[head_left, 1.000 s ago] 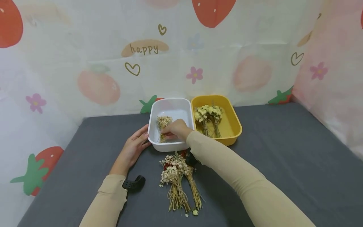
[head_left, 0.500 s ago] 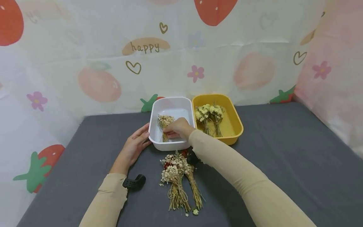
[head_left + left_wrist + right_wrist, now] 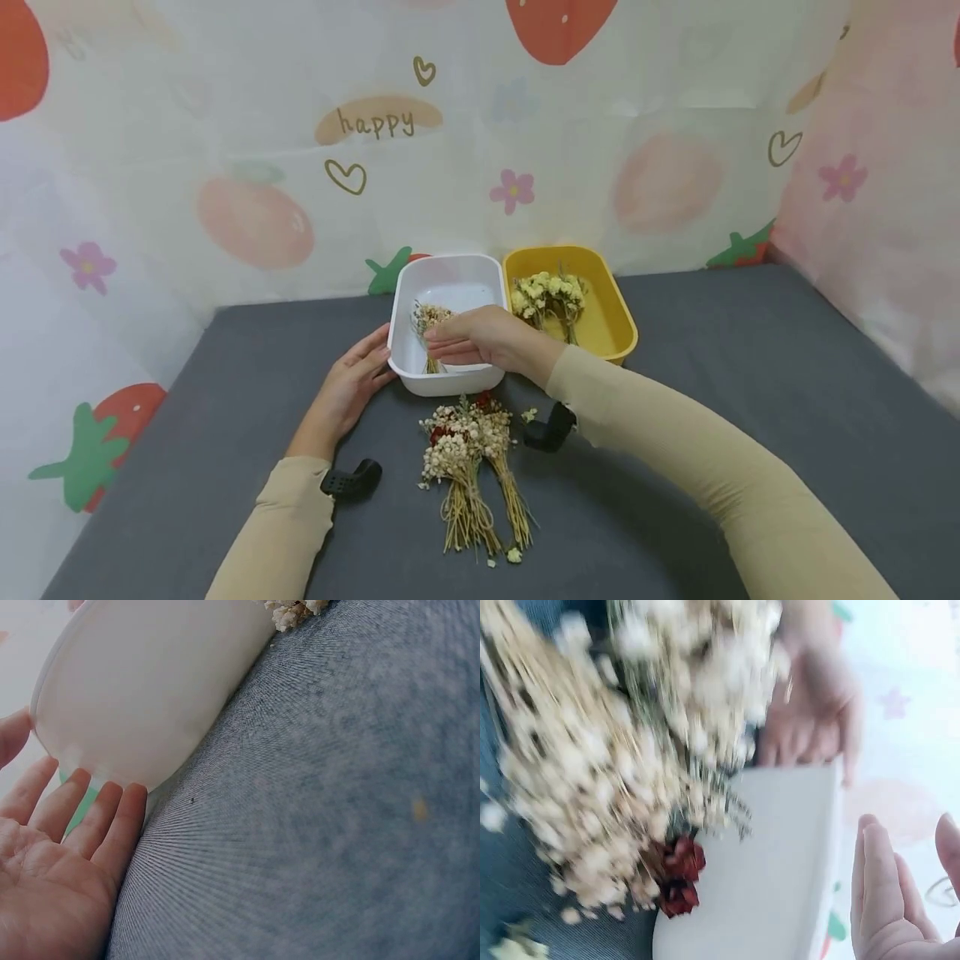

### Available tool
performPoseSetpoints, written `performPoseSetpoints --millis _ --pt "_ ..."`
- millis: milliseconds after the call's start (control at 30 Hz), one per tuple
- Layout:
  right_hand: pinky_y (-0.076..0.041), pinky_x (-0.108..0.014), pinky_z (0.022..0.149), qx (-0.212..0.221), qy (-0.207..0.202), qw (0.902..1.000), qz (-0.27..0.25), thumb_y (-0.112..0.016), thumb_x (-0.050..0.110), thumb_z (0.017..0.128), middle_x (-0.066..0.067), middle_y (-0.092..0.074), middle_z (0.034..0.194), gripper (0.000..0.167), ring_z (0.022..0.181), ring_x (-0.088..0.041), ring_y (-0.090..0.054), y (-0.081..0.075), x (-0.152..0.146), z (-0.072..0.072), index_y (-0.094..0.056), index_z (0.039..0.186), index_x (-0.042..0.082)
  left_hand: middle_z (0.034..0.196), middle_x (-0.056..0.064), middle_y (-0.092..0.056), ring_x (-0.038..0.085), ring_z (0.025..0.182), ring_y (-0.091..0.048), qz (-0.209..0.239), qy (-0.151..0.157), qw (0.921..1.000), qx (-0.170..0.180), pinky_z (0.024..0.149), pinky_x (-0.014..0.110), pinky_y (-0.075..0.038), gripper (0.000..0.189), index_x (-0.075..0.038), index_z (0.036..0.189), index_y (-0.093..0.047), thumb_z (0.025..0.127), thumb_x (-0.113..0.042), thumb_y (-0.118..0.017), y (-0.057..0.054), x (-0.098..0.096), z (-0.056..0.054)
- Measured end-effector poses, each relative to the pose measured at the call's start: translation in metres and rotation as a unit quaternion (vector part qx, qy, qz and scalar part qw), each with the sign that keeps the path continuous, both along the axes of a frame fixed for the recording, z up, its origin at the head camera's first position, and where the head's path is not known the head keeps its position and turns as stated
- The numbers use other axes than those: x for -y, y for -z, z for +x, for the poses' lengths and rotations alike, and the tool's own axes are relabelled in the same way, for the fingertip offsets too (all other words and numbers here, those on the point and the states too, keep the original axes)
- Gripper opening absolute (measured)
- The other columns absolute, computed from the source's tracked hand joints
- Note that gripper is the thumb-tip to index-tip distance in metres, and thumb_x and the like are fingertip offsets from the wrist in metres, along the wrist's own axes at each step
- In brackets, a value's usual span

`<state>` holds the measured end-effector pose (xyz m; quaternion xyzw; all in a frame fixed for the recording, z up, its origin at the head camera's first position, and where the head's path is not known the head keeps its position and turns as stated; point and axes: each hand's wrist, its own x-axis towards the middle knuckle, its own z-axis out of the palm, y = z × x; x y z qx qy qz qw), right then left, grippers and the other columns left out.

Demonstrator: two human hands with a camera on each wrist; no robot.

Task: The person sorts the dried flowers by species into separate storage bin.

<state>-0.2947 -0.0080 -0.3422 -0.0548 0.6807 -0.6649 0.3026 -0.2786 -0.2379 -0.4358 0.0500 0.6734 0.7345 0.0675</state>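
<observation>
My left hand [image 3: 350, 393] rests with straight fingers against the left side of a white plastic bin [image 3: 450, 383]; in the left wrist view its fingertips [image 3: 133, 796] touch the outer wall. Inside that bin lies a small tied bunch of dried flowers [image 3: 431, 315], cream-headed with straw-coloured stems. My right hand [image 3: 495, 337] is over the bin's front right part and hides some of the bunch. Its fingers look straight and its thumb stands apart in the right wrist view, with nothing between them.
A yellow bin [image 3: 613, 321] stands to the right, holding pale yellow dried flower bunches [image 3: 551, 292]. In front of the white bin lie cream dried flower bunches [image 3: 456, 458] with dark red blooms [image 3: 681, 876]. Loose flower heads [image 3: 513, 555] are scattered on the grey cloth [image 3: 675, 400].
The right hand has let go of the bunch's stems, leaving it in the white bin, and has risen and drawn slightly right. The left hand has stayed at the bin's side.
</observation>
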Motion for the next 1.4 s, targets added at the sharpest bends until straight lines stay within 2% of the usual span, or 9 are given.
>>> performPoseSetpoints --millis 133,300,467,600,800,1033,1233,1400 --pt "-0.052 -0.039 0.100 0.008 0.006 0.9992 -0.038 -0.063 0.007 0.097 -0.024 -0.066 0.126 0.036 0.107 -0.027 -0.072 0.007 -0.017 0.023 -0.060 0.130 -0.007 0.165 0.008 -0.025 0.026 0.151 -0.027 -0.002 0.004 0.9999 0.013 0.114 0.037 -0.035 0.057 -0.009 0.159 -0.023 0.106 -0.016 -0.045 0.006 0.000 0.005" --pt "-0.055 -0.037 0.095 0.002 0.015 0.9977 -0.066 -0.061 0.003 0.097 -0.016 -0.075 0.107 0.035 0.088 -0.015 -0.075 0.013 -0.043 0.045 -0.059 0.130 -0.009 0.166 0.009 -0.024 0.026 0.151 -0.026 0.008 0.005 0.9999 0.005 0.113 0.037 -0.035 0.058 -0.008 0.159 -0.023 0.106 -0.016 -0.045 0.008 0.000 0.006" --pt "-0.058 -0.032 0.089 -0.016 0.003 0.9974 -0.071 -0.058 0.004 0.099 -0.004 -0.077 0.096 0.037 0.088 -0.013 -0.074 0.020 -0.072 0.061 -0.055 0.132 -0.013 0.165 0.009 -0.024 0.026 0.151 -0.026 0.010 0.000 0.9999 0.009 0.113 0.038 -0.035 0.057 -0.008 0.159 -0.024 0.106 -0.015 -0.045 0.008 0.001 0.006" --pt "-0.057 -0.036 0.092 -0.038 0.002 0.9973 -0.063 -0.060 0.005 0.098 -0.004 -0.077 0.097 0.041 0.090 -0.013 -0.074 0.026 -0.089 0.071 -0.053 0.131 -0.016 0.166 0.009 -0.024 0.026 0.151 -0.026 0.010 0.004 0.9999 0.012 0.116 0.042 -0.032 0.058 -0.008 0.159 -0.023 0.106 -0.015 -0.046 0.008 0.000 0.006" --pt "-0.056 -0.041 0.094 -0.071 0.002 0.9969 -0.035 -0.067 0.010 0.094 -0.007 -0.077 0.104 0.043 0.094 -0.014 -0.074 0.033 -0.100 0.083 -0.058 0.129 -0.013 0.165 0.009 -0.025 0.025 0.151 -0.027 0.011 -0.005 0.9999 0.006 0.112 0.037 -0.036 0.056 -0.009 0.158 -0.025 0.106 -0.015 -0.045 0.005 0.001 0.006" --pt "-0.056 -0.042 0.093 -0.077 -0.024 0.9965 -0.023 -0.067 0.011 0.094 -0.020 -0.073 0.113 0.045 0.098 -0.019 -0.074 0.044 -0.101 0.090 -0.057 0.129 -0.016 0.165 0.010 -0.024 0.027 0.151 -0.026 0.004 0.001 1.0000 0.001 0.118 0.045 -0.030 0.057 -0.008 0.159 -0.024 0.106 -0.014 -0.045 0.001 0.001 0.004" --pt "-0.058 -0.038 0.091 -0.065 -0.016 0.9978 0.001 -0.070 0.009 0.091 -0.016 -0.075 0.109 0.041 0.094 -0.017 -0.074 0.054 -0.096 0.090 -0.062 0.125 -0.013 0.165 0.008 -0.025 0.027 0.151 -0.028 0.000 -0.002 1.0000 0.001 0.113 0.038 -0.036 0.056 -0.009 0.159 -0.024 0.106 -0.013 -0.043 -0.001 0.000 0.001" --pt "-0.059 -0.038 0.086 -0.060 -0.029 0.9974 0.028 -0.075 0.011 0.087 -0.015 -0.076 0.104 0.038 0.091 -0.019 -0.074 0.060 -0.096 0.088 -0.067 0.118 -0.010 0.165 0.009 -0.025 0.027 0.151 -0.027 0.004 -0.003 1.0000 0.001 0.117 0.044 -0.031 0.057 -0.009 0.159 -0.024 0.106 -0.013 -0.044 0.000 0.000 0.001"
